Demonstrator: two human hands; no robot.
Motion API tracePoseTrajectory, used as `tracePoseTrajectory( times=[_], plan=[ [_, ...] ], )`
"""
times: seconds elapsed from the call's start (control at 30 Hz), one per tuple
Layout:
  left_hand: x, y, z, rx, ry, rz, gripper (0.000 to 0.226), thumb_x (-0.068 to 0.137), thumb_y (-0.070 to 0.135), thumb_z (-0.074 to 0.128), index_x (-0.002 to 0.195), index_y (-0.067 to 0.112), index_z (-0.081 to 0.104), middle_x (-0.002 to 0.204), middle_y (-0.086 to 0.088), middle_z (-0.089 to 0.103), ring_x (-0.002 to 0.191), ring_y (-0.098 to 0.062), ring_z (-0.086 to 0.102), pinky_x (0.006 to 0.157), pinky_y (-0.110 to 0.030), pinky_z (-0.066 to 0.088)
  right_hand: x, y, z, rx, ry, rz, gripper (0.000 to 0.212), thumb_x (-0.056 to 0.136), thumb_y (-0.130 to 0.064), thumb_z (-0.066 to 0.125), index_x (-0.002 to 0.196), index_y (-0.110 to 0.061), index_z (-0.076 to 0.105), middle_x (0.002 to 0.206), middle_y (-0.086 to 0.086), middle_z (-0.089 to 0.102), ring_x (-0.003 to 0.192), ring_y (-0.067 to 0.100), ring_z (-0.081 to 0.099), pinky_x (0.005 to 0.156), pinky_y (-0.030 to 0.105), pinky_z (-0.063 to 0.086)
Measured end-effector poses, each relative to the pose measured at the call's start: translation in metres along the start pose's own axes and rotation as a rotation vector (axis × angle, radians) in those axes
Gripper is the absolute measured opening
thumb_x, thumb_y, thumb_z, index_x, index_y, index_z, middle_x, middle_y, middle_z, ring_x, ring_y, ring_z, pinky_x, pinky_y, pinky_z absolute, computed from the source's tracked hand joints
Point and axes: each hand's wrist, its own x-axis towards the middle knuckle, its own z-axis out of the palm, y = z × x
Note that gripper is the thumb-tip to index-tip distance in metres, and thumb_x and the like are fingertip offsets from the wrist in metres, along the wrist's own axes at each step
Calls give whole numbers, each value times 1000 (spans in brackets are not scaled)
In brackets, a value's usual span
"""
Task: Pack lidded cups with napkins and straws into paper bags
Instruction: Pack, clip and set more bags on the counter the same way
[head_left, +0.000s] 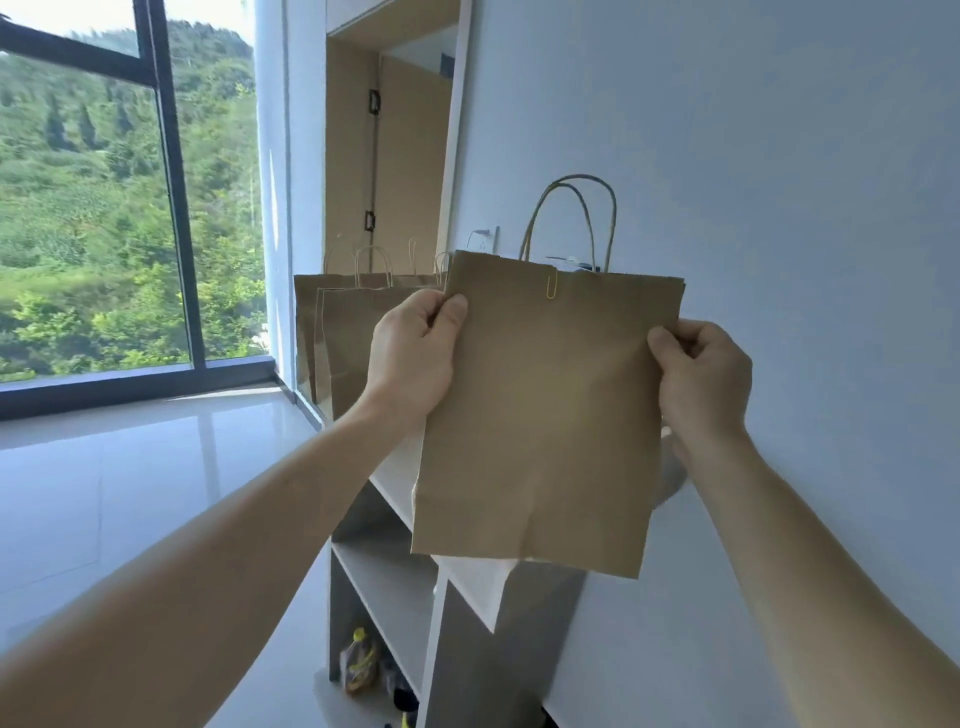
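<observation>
Holding a brown paper bag (550, 410) up flat at mid-frame, above a white shelf unit (387, 587). Pinching its 10 o'clock edge with the left hand (410, 353) and its 3 o'clock edge with the right hand (701, 374), fingers (662, 338) of both curled tight onto the paper. Clipped at the 12 o'clock rim with a yellow paper clip (551, 287), twine handles (571, 218) above. Standing at 9 o'clock, behind the left hand: more bags (353, 343).

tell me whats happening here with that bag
A person holds a brown paper bag in the air over a shelf unit. The left grip pinches its upper left edge and the right grip pinches its right edge. A yellow paper clip sits on the bag's top edge, below the twine handles. What it holds is hidden. More paper bags stand behind on the shelf top, near the window.
</observation>
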Motion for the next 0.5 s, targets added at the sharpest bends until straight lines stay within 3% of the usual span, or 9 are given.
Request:
tracePoseTrajectory(
  times=[0.13,0.23,0.37,0.5],
  plan=[
    [42,-24,2,61,69,23,32,98,34,54,80,9,63,71,-5,58,56,-4,43,49,-17,36,38,15,50,27,-79,1,5,92,-22,63,95,-19,65,90,-5,66,89,19,64,88,40,54],
    [70,-47,5,138,105,35,38,98,33,53,66,13,48,62,5,45,52,-5,35,46,-17,30,63,31,87,36,-121,3,1,92,-22,63,90,-22,63,85,-7,64,86,19,63,83,37,53],
    [108,-82,9,199,104,17,42,99,34,52,76,-1,51,68,-4,46,59,-12,37,52,-24,29,93,55,135,43,-153,17,10,93,-23,61,85,-28,59,81,-15,62,75,9,59,70,24,46],
    [151,-118,14,239,93,49,44,99,35,53,74,-2,52,66,-7,46,60,-16,38,53,-25,30,127,79,186,69,-197,85,14,95,-22,58,83,-30,56,81,-4,64,61,15,59,64,36,51]
  ],
)
